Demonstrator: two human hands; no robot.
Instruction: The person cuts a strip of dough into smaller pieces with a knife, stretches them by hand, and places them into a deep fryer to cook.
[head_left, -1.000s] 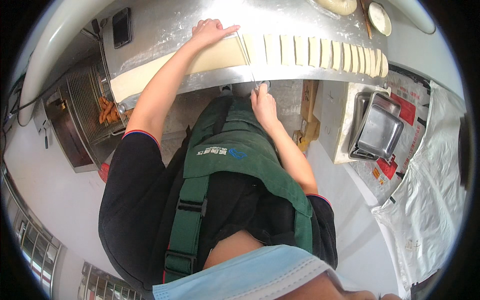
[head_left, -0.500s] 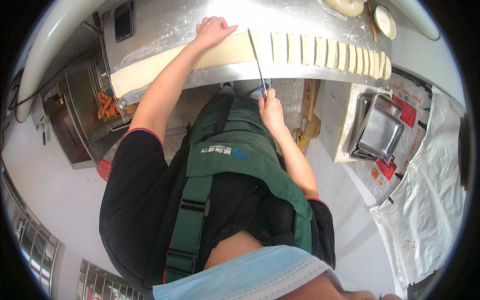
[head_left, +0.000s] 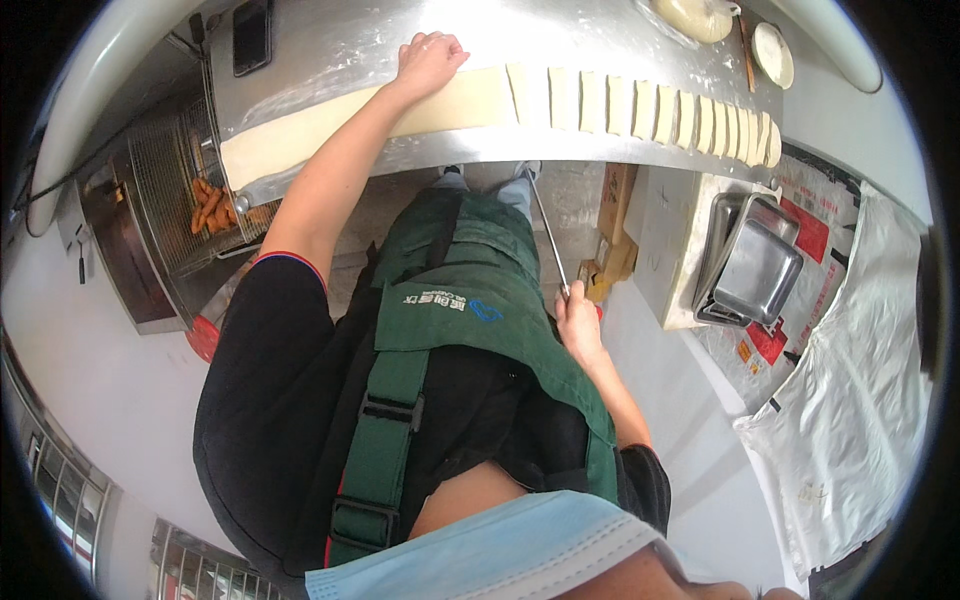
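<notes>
A long flat strip of pale dough [head_left: 455,105] lies along the near side of the metal worktable [head_left: 350,55]. Toward the right it is cut into several narrow pieces [head_left: 588,104], spaced apart and closer together at the far right. My left hand [head_left: 428,64] rests at the strip's far edge, fingers curled in, nothing visible in them. Below the table's front edge, my right hand [head_left: 578,325] grips a long thin-bladed knife [head_left: 547,225] by its handle. The blade points up toward the table edge, apart from the dough.
A dark phone [head_left: 252,38] lies at the back left. Brown fried sticks [head_left: 211,208] sit in a wire rack [head_left: 165,190] at left. A bag of dough [head_left: 695,18] and a small bowl [head_left: 772,56] stand at the back right. Metal trays [head_left: 760,262] are stacked at right.
My right hand has drawn the knife off the dough, back toward my body and slightly right. A cut now shows where the blade was. My left hand's thumb has drawn in.
</notes>
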